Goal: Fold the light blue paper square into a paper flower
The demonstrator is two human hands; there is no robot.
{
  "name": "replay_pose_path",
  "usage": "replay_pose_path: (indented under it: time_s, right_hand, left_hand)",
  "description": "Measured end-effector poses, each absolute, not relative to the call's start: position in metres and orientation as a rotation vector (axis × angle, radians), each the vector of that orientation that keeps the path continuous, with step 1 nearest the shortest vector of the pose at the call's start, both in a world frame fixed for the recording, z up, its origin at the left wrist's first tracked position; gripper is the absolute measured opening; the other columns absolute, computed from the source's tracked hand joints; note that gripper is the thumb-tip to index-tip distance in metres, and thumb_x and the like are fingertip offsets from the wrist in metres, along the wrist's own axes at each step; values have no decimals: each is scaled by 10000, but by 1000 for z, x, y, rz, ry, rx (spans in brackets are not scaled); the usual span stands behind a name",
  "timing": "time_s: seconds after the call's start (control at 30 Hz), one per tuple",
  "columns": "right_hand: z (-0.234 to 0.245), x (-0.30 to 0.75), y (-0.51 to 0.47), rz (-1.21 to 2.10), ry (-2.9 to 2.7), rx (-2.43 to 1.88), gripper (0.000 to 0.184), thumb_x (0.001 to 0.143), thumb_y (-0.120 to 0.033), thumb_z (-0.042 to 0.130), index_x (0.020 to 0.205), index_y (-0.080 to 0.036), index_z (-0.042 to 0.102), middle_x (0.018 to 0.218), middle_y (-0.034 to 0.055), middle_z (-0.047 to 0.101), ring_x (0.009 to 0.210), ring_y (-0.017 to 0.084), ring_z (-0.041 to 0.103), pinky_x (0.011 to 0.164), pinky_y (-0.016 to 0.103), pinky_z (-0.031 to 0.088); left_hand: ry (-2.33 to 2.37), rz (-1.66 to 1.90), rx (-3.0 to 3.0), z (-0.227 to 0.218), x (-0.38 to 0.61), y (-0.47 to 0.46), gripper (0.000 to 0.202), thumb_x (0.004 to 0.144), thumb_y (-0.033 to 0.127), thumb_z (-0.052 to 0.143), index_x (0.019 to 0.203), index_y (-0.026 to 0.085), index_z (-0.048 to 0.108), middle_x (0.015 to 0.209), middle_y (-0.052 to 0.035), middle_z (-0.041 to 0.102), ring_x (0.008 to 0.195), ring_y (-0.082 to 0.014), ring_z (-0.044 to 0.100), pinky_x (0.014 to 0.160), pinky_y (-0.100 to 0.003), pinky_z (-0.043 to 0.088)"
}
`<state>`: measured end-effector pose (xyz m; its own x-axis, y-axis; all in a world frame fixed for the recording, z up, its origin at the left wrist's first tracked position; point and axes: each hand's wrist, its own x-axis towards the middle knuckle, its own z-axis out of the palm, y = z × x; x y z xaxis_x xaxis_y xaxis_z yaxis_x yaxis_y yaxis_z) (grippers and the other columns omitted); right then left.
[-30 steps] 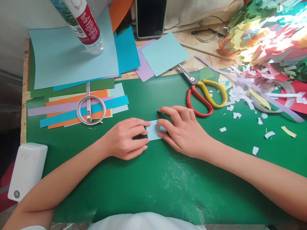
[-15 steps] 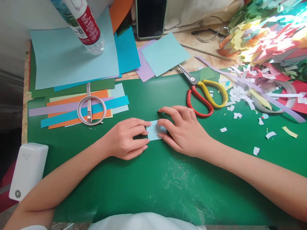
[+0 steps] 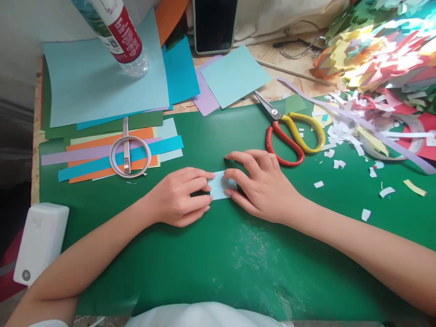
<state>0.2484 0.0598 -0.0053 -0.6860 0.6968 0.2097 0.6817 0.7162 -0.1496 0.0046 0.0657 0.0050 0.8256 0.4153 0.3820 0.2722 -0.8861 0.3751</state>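
Observation:
A small light blue piece of paper (image 3: 218,187) lies flat on the green mat between my two hands. My left hand (image 3: 179,197) rests at its left end, fingers curled, tips pressing on the paper's edge. From the other side, my right hand (image 3: 260,184) bends over the right end, holding it down with thumb and a fingertip while another finger arches above the top edge. The paper's right end is partly hidden under that hand. Red-and-yellow-handled scissors (image 3: 274,113) lie slightly open beyond my right hand.
Coloured paper strips (image 3: 78,175) lie at left under a tape roll (image 3: 149,156) and a metal clip (image 3: 126,159). A bottle (image 3: 126,50) stands on paper sheets (image 3: 75,91). A power bank (image 3: 42,240), a phone (image 3: 215,27), paper scraps (image 3: 366,214) and glasses (image 3: 299,47) surround the mat.

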Motion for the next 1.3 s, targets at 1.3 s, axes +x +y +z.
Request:
replay_pose_path:
  time_s: [1.3]
  right_hand:
    - [-6, 250, 61, 128, -2659, -1087, 258, 910, -380, 516, 1083, -200, 578, 1292, 126, 518, 1119, 312, 408, 834, 415, 316]
  left_hand:
    - [583, 634, 2633, 4, 5, 65, 79, 834, 139, 611, 907, 166, 603, 854, -67, 661, 1108, -260, 641, 866, -387, 552]
